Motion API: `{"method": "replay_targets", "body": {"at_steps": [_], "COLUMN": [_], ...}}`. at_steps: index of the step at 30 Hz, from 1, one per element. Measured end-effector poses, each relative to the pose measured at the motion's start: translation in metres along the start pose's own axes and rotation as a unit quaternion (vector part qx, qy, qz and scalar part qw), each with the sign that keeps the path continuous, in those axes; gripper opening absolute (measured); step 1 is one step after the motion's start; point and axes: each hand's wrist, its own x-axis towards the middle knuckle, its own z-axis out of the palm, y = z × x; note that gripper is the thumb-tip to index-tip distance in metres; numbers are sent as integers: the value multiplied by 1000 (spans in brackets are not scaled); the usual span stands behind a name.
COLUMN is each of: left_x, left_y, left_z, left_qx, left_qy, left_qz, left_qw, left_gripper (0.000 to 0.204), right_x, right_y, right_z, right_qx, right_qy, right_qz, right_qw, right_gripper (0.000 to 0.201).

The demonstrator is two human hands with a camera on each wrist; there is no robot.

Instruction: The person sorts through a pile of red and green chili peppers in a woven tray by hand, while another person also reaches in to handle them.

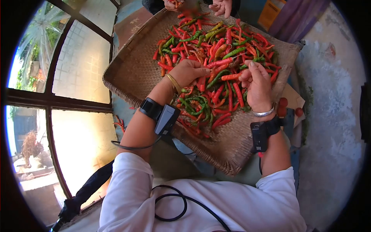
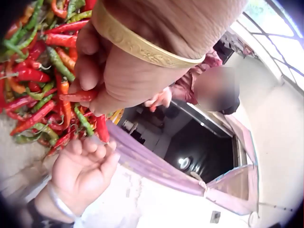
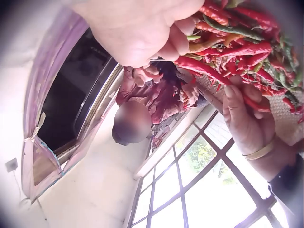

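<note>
My left hand, a gold bangle at its wrist, grips a red chili pepper between thumb and fingers. The pepper points out from the thumb toward my right hand. That hand wears a silver bangle, and its thumb and curled fingers pinch a thin stem at the pepper's end in the right wrist view. Another bit of red chili shows under my left fingers in the left wrist view. Below both hands lies a heap of red and green chilies on a shallow woven tray.
Across the tray, another person's hands are at the far edge. A window runs along the left. To the right are round red things beside the tray and bare floor. A dark umbrella leans near my left arm.
</note>
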Motion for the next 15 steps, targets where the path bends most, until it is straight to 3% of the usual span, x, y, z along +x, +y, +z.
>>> {"method": "replay_targets", "body": {"at_steps": [2, 3, 5, 6, 7, 9, 10, 12, 13, 15], "left_x": [12, 18, 29, 32, 35, 43, 46, 43, 45, 45], "left_y": [-1, 1, 3, 1, -3, -12, -15, -19, -25, -26], "left_z": [-12, -14, -9, -2, 6, 20, 28, 45, 49, 57], "left_qx": [-243, -243, -296, -296, -167, 81, 83, 380, 401, 439], "left_qy": [58, 58, 202, 201, 189, 133, 131, 145, 155, 147], "left_qz": [84, 82, 94, 94, 88, 102, 100, 182, 218, 214], "left_qw": [965, 965, 929, 929, 964, 983, 983, 895, 876, 860], "left_gripper": [22, 22, 25, 25, 27, 30, 30, 29, 29, 29], "right_x": [-2, -5, -6, -7, -7, -6, -6, -7, -8, -10], "right_y": [-3, -5, -5, -5, -6, -9, -11, -14, -15, -17], "right_z": [-5, -7, -10, -11, -12, -14, -15, -18, -20, -24], "right_qx": [17, 6, -6, -17, -17, -27, -25, -20, -19, -33], "right_qy": [-14, -5, -4, -4, -4, -12, -10, -16, -14, -22], "right_qz": [-17, -8, -7, -7, -7, -13, -12, -20, -20, -13], "right_qw": [1000, 1000, 1000, 1000, 1000, 999, 1000, 999, 1000, 999], "right_gripper": [20, 19, 19, 18, 18, 18, 18, 18, 18, 18]}}
